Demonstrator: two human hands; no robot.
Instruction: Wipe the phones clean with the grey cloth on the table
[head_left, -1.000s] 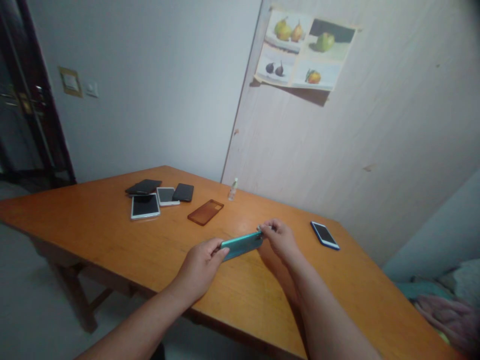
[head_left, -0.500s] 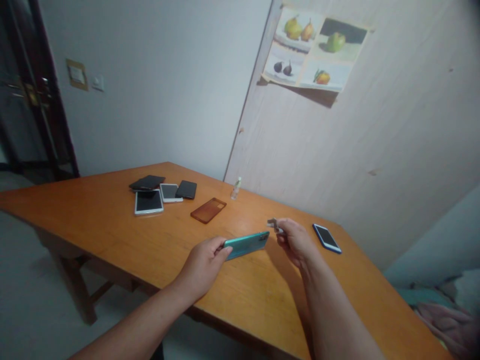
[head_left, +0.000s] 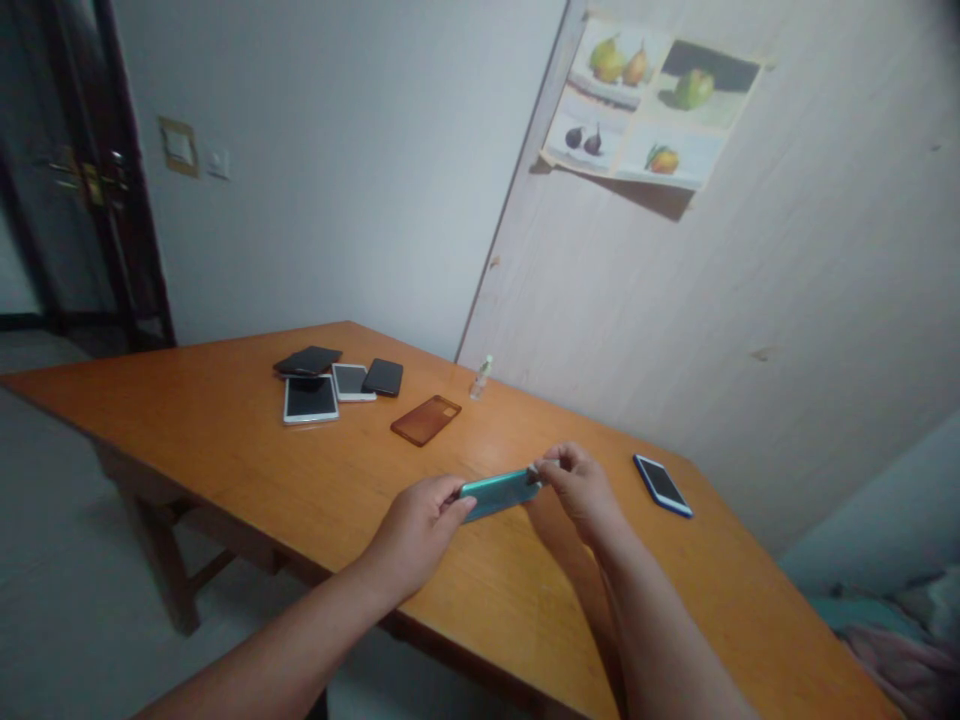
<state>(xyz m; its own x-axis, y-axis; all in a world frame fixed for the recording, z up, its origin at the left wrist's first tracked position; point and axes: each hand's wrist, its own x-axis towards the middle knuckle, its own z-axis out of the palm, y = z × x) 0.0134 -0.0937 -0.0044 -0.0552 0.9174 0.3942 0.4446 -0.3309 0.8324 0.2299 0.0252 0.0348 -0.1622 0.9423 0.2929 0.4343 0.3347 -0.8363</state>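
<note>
My left hand (head_left: 420, 532) grips the left end of a shiny teal smartphone (head_left: 496, 495), thumb on the near side. The phone is tilted on its long edge above the table, its back partly facing me. At its right end, beside the camera corner, my right hand (head_left: 583, 492) pinches a small greyish metal piece (head_left: 553, 463). Fingers hide most of that piece, so its kind and whether it touches the phone cannot be made out. Beyond the phone, a translucent brown phone case (head_left: 426, 420) lies flat on the wooden table (head_left: 345, 480).
Farther left lie a white-framed tablet (head_left: 311, 398), a white phone (head_left: 352, 382), a black phone (head_left: 384, 377) and a dark flat item (head_left: 309, 361). A small clear bottle (head_left: 481, 379) stands near the wall. On the right rests a blue-edged phone (head_left: 663, 486).
My right hand has brought the small metal piece left and down, from apart to right at the phone's end. The view has shifted slightly; my left hand keeps its hold.
</note>
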